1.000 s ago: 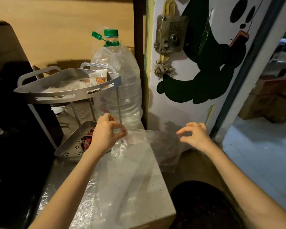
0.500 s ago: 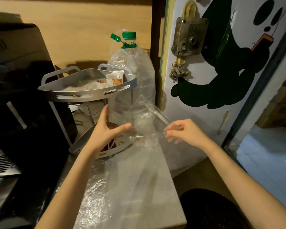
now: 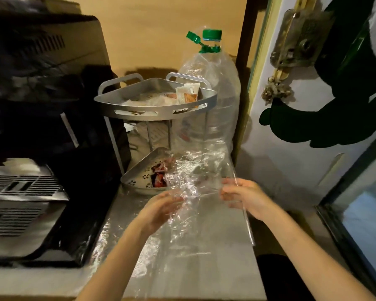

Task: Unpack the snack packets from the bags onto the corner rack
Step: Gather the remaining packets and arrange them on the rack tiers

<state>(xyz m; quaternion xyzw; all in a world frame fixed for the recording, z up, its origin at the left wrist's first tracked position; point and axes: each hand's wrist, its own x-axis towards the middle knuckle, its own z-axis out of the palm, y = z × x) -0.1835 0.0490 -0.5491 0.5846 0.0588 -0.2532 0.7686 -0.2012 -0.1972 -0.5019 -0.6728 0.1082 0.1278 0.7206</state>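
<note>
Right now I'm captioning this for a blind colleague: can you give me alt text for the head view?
Both hands, left hand and right hand, hold a crumpled clear plastic bag over a counter, in front of a two-tier metal corner rack with snack packets on both shelves. A large water bottle stands behind.

The grey counter [image 3: 215,268] carries the corner rack [image 3: 154,105], a black appliance [image 3: 41,170], and a water bottle [image 3: 213,101].
</note>
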